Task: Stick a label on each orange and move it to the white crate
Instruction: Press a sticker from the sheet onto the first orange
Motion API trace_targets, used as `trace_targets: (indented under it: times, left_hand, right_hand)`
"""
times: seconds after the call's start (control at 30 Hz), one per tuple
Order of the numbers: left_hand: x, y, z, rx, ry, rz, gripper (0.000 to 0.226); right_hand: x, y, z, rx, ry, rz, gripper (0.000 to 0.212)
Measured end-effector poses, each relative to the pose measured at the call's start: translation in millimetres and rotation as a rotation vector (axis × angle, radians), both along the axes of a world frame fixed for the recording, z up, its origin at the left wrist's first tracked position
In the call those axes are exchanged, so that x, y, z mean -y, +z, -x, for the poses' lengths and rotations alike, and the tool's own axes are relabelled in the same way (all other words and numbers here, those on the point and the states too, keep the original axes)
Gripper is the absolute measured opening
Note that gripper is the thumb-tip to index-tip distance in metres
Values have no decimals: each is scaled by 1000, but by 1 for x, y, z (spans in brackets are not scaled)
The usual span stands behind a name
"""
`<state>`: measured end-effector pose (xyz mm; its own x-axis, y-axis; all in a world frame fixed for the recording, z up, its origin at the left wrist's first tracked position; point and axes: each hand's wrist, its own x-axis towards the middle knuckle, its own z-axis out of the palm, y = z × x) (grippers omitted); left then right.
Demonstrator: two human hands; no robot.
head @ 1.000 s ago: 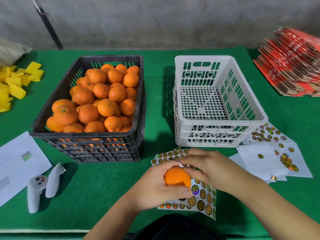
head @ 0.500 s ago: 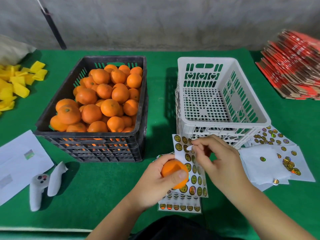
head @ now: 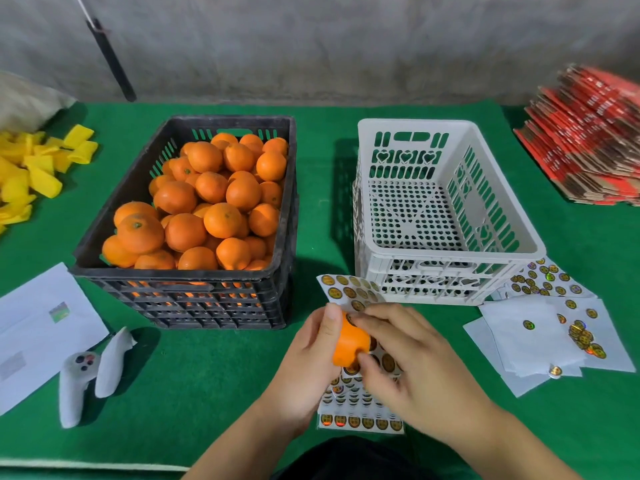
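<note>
Gripping a round orange fruit [head: 349, 342] at lower centre with our left hand [head: 304, 368], we press a round gold label [head: 350, 319] onto it with right hand [head: 415, 362] fingers, below the white plastic crate [head: 450, 258] on the green bench [head: 207, 375].

A table covered in green felt [head: 214, 382] is seen. On it are set a black plastic crate [head: 194, 299], a white perforated plastic crate [head: 446, 271], sheets of round gold stickers [head: 360, 414], white paper sheets [head: 41, 327], a white handheld controller [head: 78, 382], yellow pieces [head: 31, 168] and stacked red cardboard [head: 588, 140].
</note>
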<state>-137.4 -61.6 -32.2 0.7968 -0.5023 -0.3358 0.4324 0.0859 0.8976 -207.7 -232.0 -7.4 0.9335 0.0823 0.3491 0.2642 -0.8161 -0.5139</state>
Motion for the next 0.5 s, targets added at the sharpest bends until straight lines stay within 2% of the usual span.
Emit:
trace_targets:
  times: [0.07,0.13,0.2,0.3,0.4,0.5]
  left_hand:
    - [1,0,-4,-56,21,28,68]
    - [4,4,-6,-139,33,91,67]
    - [7,11,-7,-247,57,178,63]
    - [4,17,-12,-408,85,287,55]
    - [4,15,-19,-352,126,243,46]
    - [4,10,-29,-271,233,207,37]
  right_hand:
    - [-7,-4,3,-101,-5,-9,64]
    - [-12,-7,1,-127,-38,-99,72]
    - [-12,-6,-6,-130,-71,-139,73]
    - [-8,-3,-15,-73,-11,-27,68]
    - [2,1,-21,-78,55,-76,66]
    - [24,9,-40,-29,-31,-156,70]
